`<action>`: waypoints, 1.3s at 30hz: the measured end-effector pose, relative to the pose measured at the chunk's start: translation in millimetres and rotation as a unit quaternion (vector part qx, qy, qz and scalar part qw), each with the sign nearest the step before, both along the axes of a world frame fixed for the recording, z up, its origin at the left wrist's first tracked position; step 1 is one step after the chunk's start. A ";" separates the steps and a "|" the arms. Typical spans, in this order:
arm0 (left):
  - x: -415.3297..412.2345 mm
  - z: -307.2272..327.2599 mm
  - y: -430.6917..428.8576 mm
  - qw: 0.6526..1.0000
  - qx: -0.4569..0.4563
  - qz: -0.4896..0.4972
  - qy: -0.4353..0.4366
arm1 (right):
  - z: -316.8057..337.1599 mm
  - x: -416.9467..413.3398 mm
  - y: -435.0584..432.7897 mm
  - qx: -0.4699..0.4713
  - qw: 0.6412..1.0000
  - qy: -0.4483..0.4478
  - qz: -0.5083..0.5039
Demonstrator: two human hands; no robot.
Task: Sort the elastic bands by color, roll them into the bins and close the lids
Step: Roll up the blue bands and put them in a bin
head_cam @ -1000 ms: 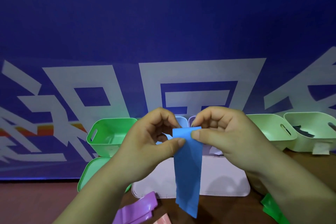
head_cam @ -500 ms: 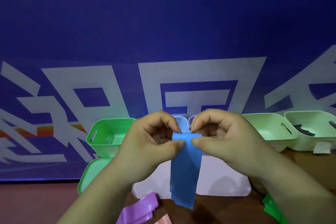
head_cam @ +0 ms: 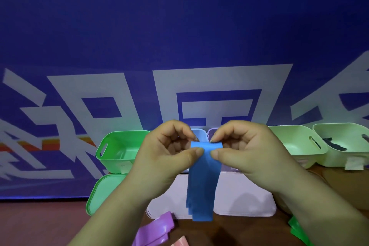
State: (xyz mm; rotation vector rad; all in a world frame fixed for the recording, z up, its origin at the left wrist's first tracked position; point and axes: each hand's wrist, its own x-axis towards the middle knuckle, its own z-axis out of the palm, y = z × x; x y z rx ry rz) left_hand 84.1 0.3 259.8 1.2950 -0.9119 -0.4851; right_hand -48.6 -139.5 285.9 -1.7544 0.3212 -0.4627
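From the head camera, the left hand (head_cam: 165, 158) and right hand (head_cam: 245, 156) are both pinching the rolled top edge of the blue band (head_cam: 202, 183) between thumb and curled fingers, its tail hanging over the white lid (head_cam: 245, 199). A green bin (head_cam: 117, 150) is standing open at left; a purple band (head_cam: 155, 229) is lying on the table.

Blue backdrop (head_cam: 179, 26), 9 through 3 o'clock: big white block characters (head_cam: 219, 78), cut off by frame edges and things in front, none legible. Pale tag (head_cam: 353, 165) on light green bin (head_cam: 332, 156), 3 o'clock: too blurred to read
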 end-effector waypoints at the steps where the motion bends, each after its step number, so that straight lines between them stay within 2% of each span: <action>1: 0.8 -0.7 0.4 1.000 -0.003 -0.011 -0.006 | -0.3 0.7 0.5 0.006 1.000 0.006 -0.005; 4: 1.8 -1.2 2.2 0.998 -0.007 -0.059 -0.010 | -0.8 1.7 1.8 0.036 0.999 0.010 -0.018; 10: 1.7 -3.2 2.6 0.996 -0.004 -0.086 -0.015 | 2.4 2.1 4.3 0.064 0.998 0.016 -0.021; 21: -2.0 -4.4 1.7 0.997 -0.012 -0.067 -0.035 | -3.6 2.8 0.4 0.162 0.985 0.041 0.031; 23: -2.4 -4.6 1.2 0.998 -0.009 -0.055 -0.032 | -4.3 1.7 -0.7 0.139 0.989 0.031 0.036; 28: -1.5 -3.4 -1.5 1.000 0.003 -0.026 -0.006 | -8.1 -3.1 -1.9 -0.006 0.999 0.006 0.035; 30: -1.8 -2.7 -2.7 1.000 0.010 -0.012 -0.005 | -9.5 -4.2 -0.7 -0.038 0.999 -0.012 0.023; 34: -4.4 -3.1 -5.1 1.000 0.009 0.006 0.009 | -12.4 -3.9 0.4 -0.073 0.996 -0.035 0.024; 39: -7.9 -3.2 -5.5 1.000 0.004 -0.008 0.015 | -14.1 -1.9 -2.0 -0.052 0.997 -0.059 0.023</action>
